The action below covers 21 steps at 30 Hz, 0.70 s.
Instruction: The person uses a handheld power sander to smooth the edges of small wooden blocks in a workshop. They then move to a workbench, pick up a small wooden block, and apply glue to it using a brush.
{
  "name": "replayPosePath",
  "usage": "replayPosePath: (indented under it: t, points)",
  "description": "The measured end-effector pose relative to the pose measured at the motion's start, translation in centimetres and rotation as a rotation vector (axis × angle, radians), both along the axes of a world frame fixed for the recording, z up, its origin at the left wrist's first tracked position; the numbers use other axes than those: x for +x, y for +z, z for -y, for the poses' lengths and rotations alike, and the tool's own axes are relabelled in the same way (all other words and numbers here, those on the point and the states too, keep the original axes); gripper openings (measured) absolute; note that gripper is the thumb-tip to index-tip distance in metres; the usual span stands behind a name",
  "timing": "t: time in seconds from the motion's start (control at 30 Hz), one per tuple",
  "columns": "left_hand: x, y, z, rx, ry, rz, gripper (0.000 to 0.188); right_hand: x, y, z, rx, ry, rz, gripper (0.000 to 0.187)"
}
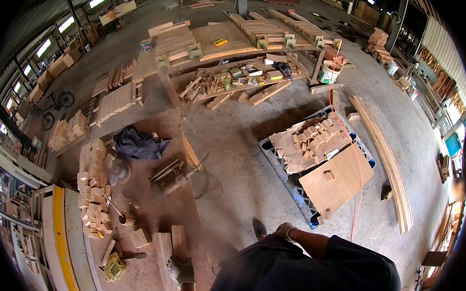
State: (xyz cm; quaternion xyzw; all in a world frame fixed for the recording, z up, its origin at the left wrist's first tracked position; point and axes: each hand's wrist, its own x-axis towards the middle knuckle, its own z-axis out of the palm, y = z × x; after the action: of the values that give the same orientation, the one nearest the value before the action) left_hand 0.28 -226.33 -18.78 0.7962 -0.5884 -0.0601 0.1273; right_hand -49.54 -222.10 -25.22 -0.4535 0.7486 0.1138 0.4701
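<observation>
My left hand (180, 271), in a pale work glove, is closed round the near end of a short wooden board (179, 243). That board lies on the brown worktable beside a longer plank (164, 258). My right hand (285, 231), also gloved, hangs low in front of my body, over the floor. Its fingers are partly hidden, and I cannot make out anything in it. Left of the boards lie a wood block (140, 238), a hammer-like tool (134, 256) and a yellow container (114, 269).
Stacked wood blocks (91, 191) line the worktable's left side, near a dark cloth (139, 143) and a clamp-like metal fixture (168, 178). To the right, a blue pallet (305, 203) bears small blocks and a plywood sheet (336, 177). An orange hose (361, 189) crosses it. Long planks (382, 158) lie beyond.
</observation>
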Motion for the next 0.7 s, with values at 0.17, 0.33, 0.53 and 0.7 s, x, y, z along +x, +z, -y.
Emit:
replayPosePath:
  t: [0.17,0.33,0.53,0.7]
  points:
    - [-0.1,0.5,0.0,0.044,0.022,-0.023,0.062,0.2,0.5,0.3,0.020,0.003,0.000,0.053]
    - [-0.6,1.3,0.3,0.063,0.027,-0.029,0.063,0.0,-0.1,0.1,-0.001,0.063,0.000,0.054]
    - [-0.3,0.9,0.2,0.019,0.004,-0.011,0.060,-0.1,-0.6,0.0,-0.005,0.012,0.010,0.053]
    - [-0.6,0.9,0.2,0.014,0.025,-0.024,0.060,-0.1,-0.5,-0.2,0.014,-0.008,0.013,0.055]
